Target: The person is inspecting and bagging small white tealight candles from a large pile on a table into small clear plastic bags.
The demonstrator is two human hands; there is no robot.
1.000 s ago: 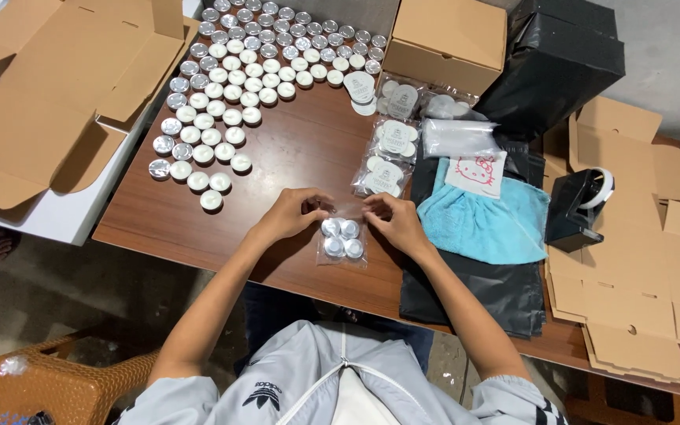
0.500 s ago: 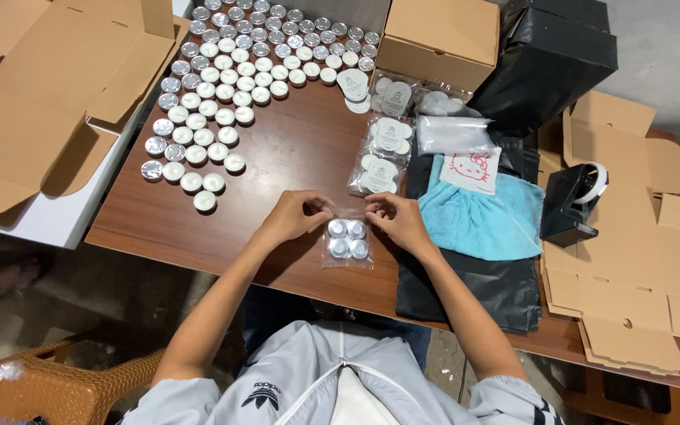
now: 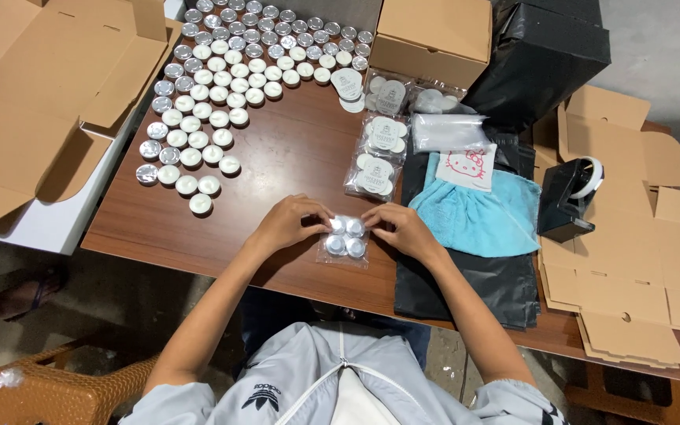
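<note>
A small clear plastic bag (image 3: 343, 240) with several silver tealight candles lies on the brown table (image 3: 277, 157) in front of me. My left hand (image 3: 289, 221) pinches the bag's top left edge. My right hand (image 3: 400, 228) pinches its top right edge. Both hands hold the same bag, thumbs near its mouth.
Rows of loose tealights (image 3: 222, 79) cover the far left of the table. Filled bags (image 3: 378, 149) lie beyond my hands. A blue cloth (image 3: 482, 212), black plastic sheets (image 3: 474, 287), a tape dispenser (image 3: 568, 197), closed cardboard box (image 3: 430, 35) and flat cardboard (image 3: 631, 275) sit right.
My hands have drawn closer together over the top of the bag, folding its mouth down toward the candles. The view has shifted slightly.
</note>
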